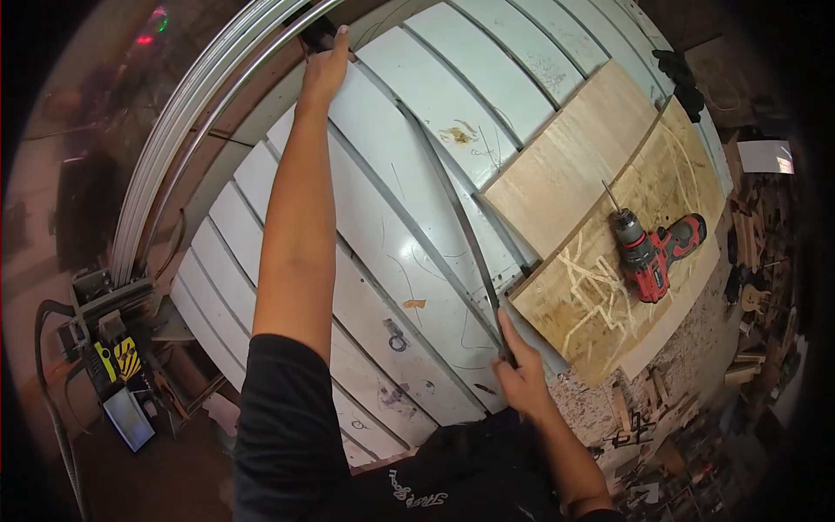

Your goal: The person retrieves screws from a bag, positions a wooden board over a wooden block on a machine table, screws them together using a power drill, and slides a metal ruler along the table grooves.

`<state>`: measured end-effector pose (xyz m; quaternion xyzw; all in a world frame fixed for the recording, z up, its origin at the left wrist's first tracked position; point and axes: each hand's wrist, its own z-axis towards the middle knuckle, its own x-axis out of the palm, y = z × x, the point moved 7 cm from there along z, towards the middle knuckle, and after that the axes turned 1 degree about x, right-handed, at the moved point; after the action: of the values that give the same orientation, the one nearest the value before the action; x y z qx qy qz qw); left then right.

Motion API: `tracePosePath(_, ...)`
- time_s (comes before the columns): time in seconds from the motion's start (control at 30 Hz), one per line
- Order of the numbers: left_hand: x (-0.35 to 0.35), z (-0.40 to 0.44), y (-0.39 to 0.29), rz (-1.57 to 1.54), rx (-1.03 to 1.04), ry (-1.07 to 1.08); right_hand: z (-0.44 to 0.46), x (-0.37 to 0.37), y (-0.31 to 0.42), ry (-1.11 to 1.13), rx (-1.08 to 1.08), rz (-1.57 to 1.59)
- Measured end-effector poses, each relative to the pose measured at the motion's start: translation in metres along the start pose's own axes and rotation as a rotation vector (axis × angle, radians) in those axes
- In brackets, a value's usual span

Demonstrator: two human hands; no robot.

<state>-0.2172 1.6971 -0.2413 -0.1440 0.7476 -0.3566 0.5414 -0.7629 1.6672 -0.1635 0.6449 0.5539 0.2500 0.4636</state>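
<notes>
My left hand is at the far end of the white slatted table, its fingers closed round a dark part beside the metal rail; what that part is I cannot make out. Near my body, my right hand is wrapped round the near end of a long, thin dark strip. The strip runs diagonally across the slats, its far end lying short of my left hand. To the right of the strip are a plywood board and a scratched wooden board, which bears a red and black drill.
A curved-looking metal rail runs along the left side of the table. A machine part with a small screen stands at the lower left. Black gloves lie at the upper right. Wood scraps litter the floor at right.
</notes>
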Motion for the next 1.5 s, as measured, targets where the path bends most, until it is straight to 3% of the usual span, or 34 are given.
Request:
tracePosePath(0.03, 0.000, -0.001, 0.000, 0.013, -0.004, -0.017, 0.009, -0.002, 0.006, -0.037, -0.099, -0.034)
tracePosePath(0.23, 0.004, 0.002, 0.004, 0.048, -0.017, -0.019, 0.045, 0.017, 0.041, 0.022, 0.013, -0.140)
tracePosePath(0.37, 0.004, -0.004, 0.001, 0.120, -0.004, -0.072, 0.013, -0.004, 0.053, -0.009, -0.059, -0.136)
tracePosePath(0.43, 0.005, -0.007, 0.000, 0.134, -0.005, -0.088, -0.012, -0.008, 0.045, 0.045, 0.147, -0.160)
tracePosePath(0.47, 0.004, -0.008, 0.000, 0.154, -0.002, -0.103, -0.023, -0.005, 0.042, 0.053, 0.147, -0.165)
tracePosePath(0.63, 0.000, -0.020, -0.009, 0.123, 0.011, -0.080, -0.026, 0.006, 0.035, -0.067, -0.085, -0.268)
tracePosePath(0.83, 0.000, -0.018, -0.006, 0.117, 0.008, -0.109, 0.039, 0.018, 0.050, 0.065, 0.063, -0.172)
tracePosePath(1.03, 0.000, -0.014, -0.002, 0.110, -0.002, -0.107, -0.023, -0.010, 0.057, 0.053, 0.129, -0.149)
tracePosePath(1.17, 0.000, -0.015, -0.003, 0.105, -0.021, -0.120, -0.017, -0.010, 0.056, 0.005, -0.026, -0.253)
tracePosePath(1.27, -0.001, -0.012, -0.001, 0.090, -0.015, -0.116, 0.010, -0.015, 0.045, 0.148, 0.234, -0.148)
tracePosePath(1.4, 0.001, -0.009, 0.003, 0.098, -0.009, -0.124, 0.039, -0.046, 0.088, 0.170, 0.134, -0.041)
tracePosePath(1.47, 0.002, -0.005, 0.004, 0.109, 0.031, -0.128, 0.048, -0.065, 0.091, 0.226, 0.417, 0.182)
tracePosePath(1.5, 0.003, -0.002, 0.007, 0.106, 0.033, -0.130, 0.057, -0.073, 0.094, 0.223, 0.415, 0.180)
